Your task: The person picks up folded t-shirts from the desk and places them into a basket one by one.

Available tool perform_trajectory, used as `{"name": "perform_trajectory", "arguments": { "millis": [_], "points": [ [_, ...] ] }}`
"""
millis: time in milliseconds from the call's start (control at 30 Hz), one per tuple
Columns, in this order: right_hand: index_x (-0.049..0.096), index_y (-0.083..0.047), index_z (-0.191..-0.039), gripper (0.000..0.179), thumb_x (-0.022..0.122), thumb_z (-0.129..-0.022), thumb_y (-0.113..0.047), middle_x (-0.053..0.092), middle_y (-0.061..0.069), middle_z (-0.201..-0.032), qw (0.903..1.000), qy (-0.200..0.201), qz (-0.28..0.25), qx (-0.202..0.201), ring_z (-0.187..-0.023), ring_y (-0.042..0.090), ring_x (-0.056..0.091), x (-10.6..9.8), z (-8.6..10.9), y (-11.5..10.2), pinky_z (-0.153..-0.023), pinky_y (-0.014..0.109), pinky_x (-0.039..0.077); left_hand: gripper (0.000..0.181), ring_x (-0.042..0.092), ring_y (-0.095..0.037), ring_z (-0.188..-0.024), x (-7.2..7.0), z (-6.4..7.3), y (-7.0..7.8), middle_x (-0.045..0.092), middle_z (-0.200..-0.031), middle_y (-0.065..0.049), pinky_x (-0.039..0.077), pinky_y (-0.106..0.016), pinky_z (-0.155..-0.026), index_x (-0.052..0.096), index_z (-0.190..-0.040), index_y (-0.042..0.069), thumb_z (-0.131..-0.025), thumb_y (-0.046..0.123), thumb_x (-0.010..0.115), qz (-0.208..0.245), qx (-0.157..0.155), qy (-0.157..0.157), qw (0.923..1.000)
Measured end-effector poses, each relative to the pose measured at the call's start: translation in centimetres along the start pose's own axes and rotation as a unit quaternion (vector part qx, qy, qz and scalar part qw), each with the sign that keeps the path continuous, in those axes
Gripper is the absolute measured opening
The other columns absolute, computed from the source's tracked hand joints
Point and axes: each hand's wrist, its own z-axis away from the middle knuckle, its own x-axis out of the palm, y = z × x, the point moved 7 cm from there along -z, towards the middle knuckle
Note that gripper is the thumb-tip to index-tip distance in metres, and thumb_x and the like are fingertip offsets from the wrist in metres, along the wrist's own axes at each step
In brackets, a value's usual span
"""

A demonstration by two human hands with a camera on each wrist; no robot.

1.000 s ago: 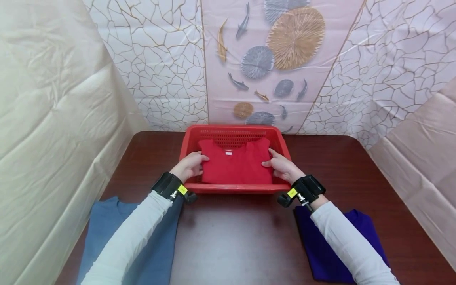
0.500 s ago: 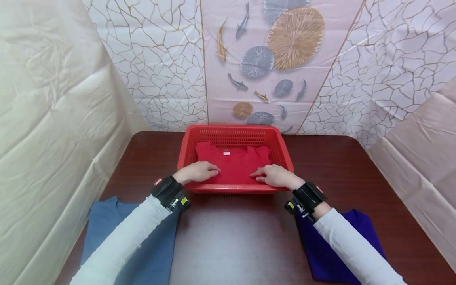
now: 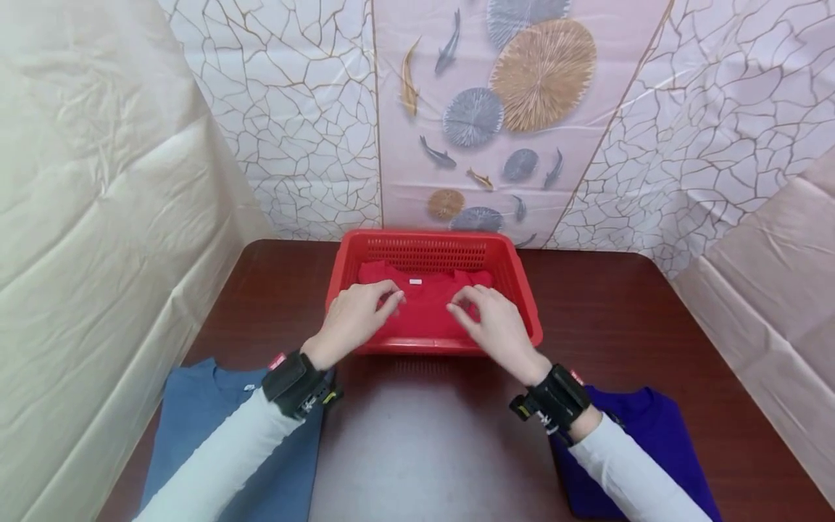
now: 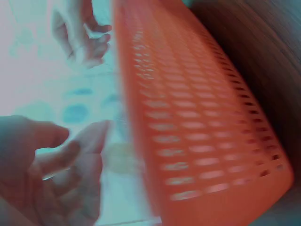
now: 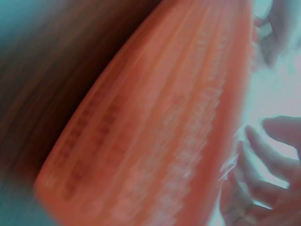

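Basket (image 3: 424, 347) mid-frame cradles a shirt (image 3: 424, 313); left hand (image 3: 354, 316) and right hand (image 3: 501, 326) hover above, released. Dipping low, either could rumple it.

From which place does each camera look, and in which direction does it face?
On the head, facing forward and down at the red basket: left hand, right hand and white sleeves show.
On the left wrist, facing the basket's slotted wall: left hand lower left, right hand upper left.
On the right wrist, facing the blurred basket: right hand lower right, left hand upper right.
Both wrist views share the basket and both hands.
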Motion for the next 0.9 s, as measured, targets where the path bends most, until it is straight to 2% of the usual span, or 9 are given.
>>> {"name": "perform_trajectory", "arguments": {
  "millis": [67, 133, 200, 300, 367, 500, 633, 767, 900],
  "points": [
    [0.061, -0.023, -0.084, 0.018, 0.061, -0.086, -0.042, 0.056, -0.009, -0.068, 0.9982, 0.042, -0.017, -0.038, -0.055, 0.007, 0.047, -0.3, 0.9, -3.2, -0.048, 0.027, 0.042, 0.016, 0.041, -0.009, -0.04, -1.8, 1.8, 1.4, 0.052, -0.054, 0.006, 0.036, -0.025, -0.037, 0.061, -0.087, 0.02, -0.087, 0.036, 0.059, -0.03, 0.028, 0.06, 0.9974],
    [0.058, -0.025, -0.078, 0.02, 0.058, -0.087, -0.044, 0.05, -0.012, -0.06, 0.9956, 0.049, -0.035, -0.072, -0.048, 0.003, 0.041, 0.1, 1.9, -6.1, -0.042, 0.025, 0.038, 0.018, 0.037, -0.007, -0.038, -3.2, 3.8, 2.3, 0.045, -0.049, 0.006, 0.034, -0.024, -0.035, 0.058, -0.082, 0.02, -0.085, 0.038, 0.06, -0.057, 0.044, 0.097, 0.9927],
    [0.057, -0.026, -0.074, 0.023, 0.056, -0.087, -0.045, 0.046, -0.013, -0.054, 0.9935, 0.034, -0.049, -0.097, -0.046, 0.001, 0.039, 1.3, 3.0, -8.7, -0.041, 0.022, 0.035, 0.019, 0.034, -0.006, -0.038, -4.1, 5.9, 2.6, 0.043, -0.048, 0.007, 0.033, -0.024, -0.035, 0.057, -0.08, 0.02, -0.084, 0.038, 0.061, -0.085, 0.044, 0.121, 0.9881],
    [0.058, -0.027, -0.07, 0.025, 0.057, -0.087, -0.044, 0.042, -0.014, -0.05, 0.9908, -0.005, -0.049, -0.126, -0.043, -0.002, 0.036, 3.8, 4.4, -11.8, -0.04, 0.02, 0.031, 0.018, 0.032, -0.005, -0.038, -4.6, 8.8, 1.6, 0.042, -0.048, 0.009, 0.032, -0.023, -0.035, 0.059, -0.079, 0.02, -0.083, 0.037, 0.063, -0.111, 0.023, 0.138, 0.9839],
    [0.057, -0.027, -0.068, 0.025, 0.058, -0.087, -0.043, 0.042, -0.015, -0.05, 0.9886, -0.03, -0.04, -0.142, -0.043, -0.003, 0.036, 5.7, 5.1, -13.4, -0.038, 0.017, 0.029, 0.018, 0.03, -0.006, -0.037, -4.7, 10.6, 0.0, 0.039, -0.047, 0.008, 0.028, -0.024, -0.033, 0.059, -0.076, 0.02, -0.083, 0.036, 0.062, -0.127, 0.003, 0.146, 0.9812],
    [0.056, -0.027, -0.066, 0.025, 0.059, -0.086, -0.04, 0.048, -0.017, -0.052, 0.9843, -0.06, -0.017, -0.165, -0.046, -0.004, 0.041, 8.8, 6.0, -15.5, -0.036, 0.016, 0.028, 0.021, 0.028, -0.011, -0.036, -4.9, 13.8, -4.2, 0.034, -0.043, 0.005, 0.021, -0.028, -0.03, 0.056, -0.071, 0.022, -0.086, 0.036, 0.057, -0.165, -0.049, 0.156, 0.9725],
    [0.063, -0.023, -0.074, 0.02, 0.06, -0.085, -0.04, 0.056, -0.013, -0.067, 0.9808, -0.087, 0.025, -0.173, -0.058, 0.0, 0.048, 10.9, 6.5, -16.7, -0.04, 0.016, 0.036, 0.023, 0.032, -0.016, -0.036, -5.7, 17.5, -8.6, 0.043, -0.045, 0.001, 0.021, -0.032, -0.028, 0.059, -0.07, 0.021, -0.087, 0.037, 0.057, -0.202, -0.102, 0.167, 0.9596],
    [0.067, -0.018, -0.085, 0.027, 0.06, -0.085, -0.044, 0.052, -0.003, -0.081, 0.9766, -0.12, 0.081, -0.159, -0.072, 0.01, 0.046, 12.2, 6.5, -16.9, -0.041, 0.019, 0.039, 0.02, 0.05, -0.031, -0.046, -7.0, 21.0, -12.0, 0.061, -0.064, -0.009, 0.032, -0.042, -0.03, 0.066, -0.08, 0.014, -0.085, 0.032, 0.061, -0.21, -0.141, 0.184, 0.9497],
    [0.067, -0.013, -0.099, 0.039, 0.059, -0.084, -0.048, 0.049, 0.003, -0.086, 0.9723, -0.167, 0.097, -0.131, -0.076, 0.014, 0.044, 13.6, 6.4, -16.5, -0.043, 0.024, 0.042, 0.028, 0.054, -0.045, -0.072, -7.6, 24.0, -15.1, 0.06, -0.088, -0.026, 0.042, -0.058, -0.045, 0.063, -0.097, 0.003, -0.085, 0.029, 0.062, -0.2, -0.223, 0.16, 0.9406]
  ]
}}
